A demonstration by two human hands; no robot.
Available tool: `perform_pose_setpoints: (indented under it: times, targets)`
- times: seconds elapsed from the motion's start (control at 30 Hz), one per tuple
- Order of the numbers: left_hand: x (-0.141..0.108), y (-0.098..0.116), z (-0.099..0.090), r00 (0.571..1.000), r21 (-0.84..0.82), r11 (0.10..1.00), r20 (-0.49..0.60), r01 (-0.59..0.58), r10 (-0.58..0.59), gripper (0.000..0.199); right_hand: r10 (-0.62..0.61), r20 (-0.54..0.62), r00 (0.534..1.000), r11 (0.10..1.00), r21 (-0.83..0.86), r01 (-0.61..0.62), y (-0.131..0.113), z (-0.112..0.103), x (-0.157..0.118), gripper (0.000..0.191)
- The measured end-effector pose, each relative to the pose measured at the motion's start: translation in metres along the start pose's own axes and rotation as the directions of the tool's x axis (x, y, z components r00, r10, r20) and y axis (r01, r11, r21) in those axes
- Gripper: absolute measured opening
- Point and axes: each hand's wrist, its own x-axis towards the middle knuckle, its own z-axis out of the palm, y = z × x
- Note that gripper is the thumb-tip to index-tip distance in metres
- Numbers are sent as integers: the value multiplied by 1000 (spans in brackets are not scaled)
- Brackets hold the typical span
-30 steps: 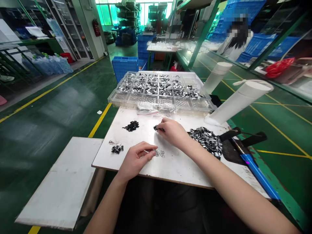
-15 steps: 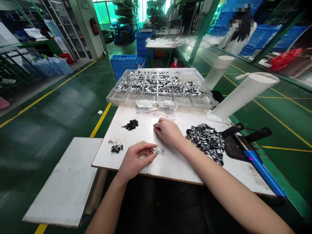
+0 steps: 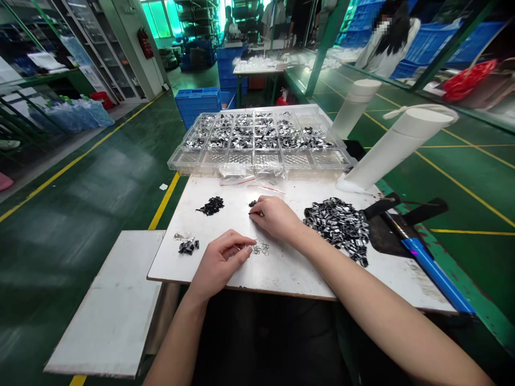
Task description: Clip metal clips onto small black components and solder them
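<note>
Over the white board, my right hand (image 3: 273, 215) pinches a small black piece (image 3: 255, 214), just in front of a tiny cluster of black pieces (image 3: 252, 203). My left hand (image 3: 221, 260) has thumb and forefinger brought together at the left side of a pile of thin wire clips (image 3: 260, 247); whatever is between the fingertips is too small to name. Right of my right forearm lies a big heap of shiny black-and-silver pieces (image 3: 338, 228). Two smaller piles lie to the left: black pieces (image 3: 212, 206) and black squarish pieces (image 3: 188, 246).
Behind the piles stands a clear compartment tray (image 3: 257, 158) with black-and-silver parts, plastic zip bags (image 3: 253, 174) at its front. White tubes (image 3: 398, 145) and a blue-handled tool (image 3: 438, 276) are on the right. A lower white board (image 3: 104, 305) is at left. A person (image 3: 388, 40) is beyond.
The view has shifted slightly. My right fingers have drawn back a little from the small black cluster, and a black piece now shows in them. My left hand stays by the wire clips.
</note>
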Motion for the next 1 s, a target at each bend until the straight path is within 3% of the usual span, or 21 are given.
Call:
perform_pose_setpoints:
  times: [0.23, 0.5, 0.57, 0.63, 0.7, 0.77, 0.87, 1.0]
  targets:
    - [0, -1, 1, 1000, -30, 1000, -20, 5, -6, 16, 16, 15, 1000, 999, -47, -16, -6, -1, 1, 24]
    - [-1, -4, 3, 997, -89, 995, -68, 37, -43, 21, -48, -5, 999, 997, -62, 48, -9, -1, -1, 11]
    - [-2, -3, 4, 994, -112, 992, -84, 59, -69, 23, -66, -62, 996, 998, -15, 65, -8, -14, -5, 9]
    - [-2, -3, 4, 991, -128, 988, -91, 89, -101, 25, -64, -198, 978, 986, 137, 92, -10, -32, -14, 8]
    - [-3, -2, 4, 988, -135, 984, -88, 116, -128, 27, -27, -366, 930, 926, 341, 161, -14, -47, -30, 7]
    - [-4, -1, 5, 985, -149, 980, -88, 133, -147, 29, 44, -430, 902, 845, 497, 196, -18, -54, -50, 5]
    - [-4, -1, 5, 982, -168, 974, -92, 150, -167, 30, 146, -319, 936, 667, 731, 145, -23, -42, -81, 6]
    - [-5, -1, 5, 983, -147, 978, -92, 144, -159, 29, 246, -109, 963, 369, 929, 11, -25, -3, -107, 15]
